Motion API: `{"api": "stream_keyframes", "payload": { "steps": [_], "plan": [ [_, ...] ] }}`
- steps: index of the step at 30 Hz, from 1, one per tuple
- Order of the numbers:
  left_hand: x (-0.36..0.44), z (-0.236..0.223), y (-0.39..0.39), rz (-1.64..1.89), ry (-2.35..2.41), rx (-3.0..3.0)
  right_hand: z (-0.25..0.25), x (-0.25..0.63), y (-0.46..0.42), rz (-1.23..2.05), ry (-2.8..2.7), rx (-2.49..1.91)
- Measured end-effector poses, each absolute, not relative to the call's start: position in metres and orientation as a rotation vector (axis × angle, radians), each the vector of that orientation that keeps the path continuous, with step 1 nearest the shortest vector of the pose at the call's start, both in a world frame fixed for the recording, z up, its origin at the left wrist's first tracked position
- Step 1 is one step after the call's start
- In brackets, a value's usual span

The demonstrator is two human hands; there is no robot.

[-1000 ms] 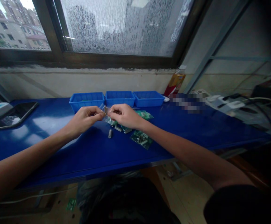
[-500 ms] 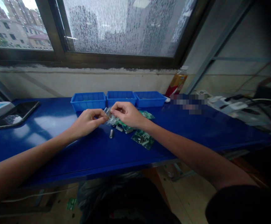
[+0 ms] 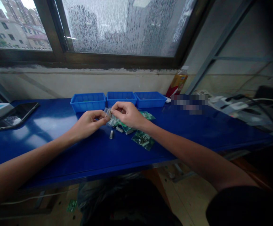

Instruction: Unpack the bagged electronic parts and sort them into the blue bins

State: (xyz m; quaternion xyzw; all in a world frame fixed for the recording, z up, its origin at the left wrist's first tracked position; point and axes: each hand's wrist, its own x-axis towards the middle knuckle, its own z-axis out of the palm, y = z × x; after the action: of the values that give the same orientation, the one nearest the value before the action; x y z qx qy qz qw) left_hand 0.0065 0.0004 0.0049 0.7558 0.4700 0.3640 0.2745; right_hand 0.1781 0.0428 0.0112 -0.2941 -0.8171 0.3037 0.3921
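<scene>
Working at a blue bench [image 3: 91,157] with blue bins [image 3: 89,106] lined along the back, likely to free the front. Pinching with closed fingers of left hand [image 3: 91,122] and right hand [image 3: 128,116], just by green packets [image 3: 140,140], a clear bag [image 3: 113,121], probably to steady it, with metal pieces [image 3: 111,135] lying loose nearby.

A small clear plastic bag [image 3: 107,112], crinkled and glinting, is pinched by the left hand [image 3: 91,123] above the bench [image 3: 89,153], its upper edge at the right hand's [image 3: 129,115] fingertips; its contents are too small to make out.
</scene>
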Motion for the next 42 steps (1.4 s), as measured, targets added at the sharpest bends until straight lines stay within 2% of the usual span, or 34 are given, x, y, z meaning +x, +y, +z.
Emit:
{"api": "stream_keyframes", "payload": {
  "steps": [5, 11, 19, 23, 28, 32, 36, 39, 42],
  "plan": [
    [0.007, 0.006, -0.001, 0.999, 1.276, 1.982, 0.009, 0.178, 0.045, 0.79, -2.082, -0.718],
    [0.005, 0.004, 0.001, 1.06, 1.306, 1.92, 0.006, 0.176, 0.049, 1.024, -2.059, -0.711],
    [0.002, 0.007, 0.001, 0.972, 1.339, 2.215, 0.008, 0.178, 0.049, 1.093, -2.055, -0.685],
    [0.004, 0.007, 0.0, 0.923, 1.354, 2.286, 0.008, 0.18, 0.051, 0.995, -2.101, -0.692],
    [0.005, 0.005, 0.003, 1.044, 1.389, 2.113, 0.013, 0.183, 0.046, 0.678, -2.159, -0.764],
    [0.004, 0.005, 0.006, 1.175, 1.312, 1.693, 0.014, 0.185, 0.041, 0.373, -2.162, -0.701],
    [0.005, 0.007, 0.006, 1.119, 1.071, 1.25, 0.011, 0.186, 0.04, 0.089, -2.23, -0.571],
    [0.006, 0.009, 0.004, 1.19, 1.001, 1.214, 0.009, 0.185, 0.04, 0.088, -2.295, -0.519],
    [0.004, 0.009, 0.005, 1.288, 1.07, 1.316, 0.007, 0.182, 0.038, 0.236, -2.277, -0.539]
  ]
}}
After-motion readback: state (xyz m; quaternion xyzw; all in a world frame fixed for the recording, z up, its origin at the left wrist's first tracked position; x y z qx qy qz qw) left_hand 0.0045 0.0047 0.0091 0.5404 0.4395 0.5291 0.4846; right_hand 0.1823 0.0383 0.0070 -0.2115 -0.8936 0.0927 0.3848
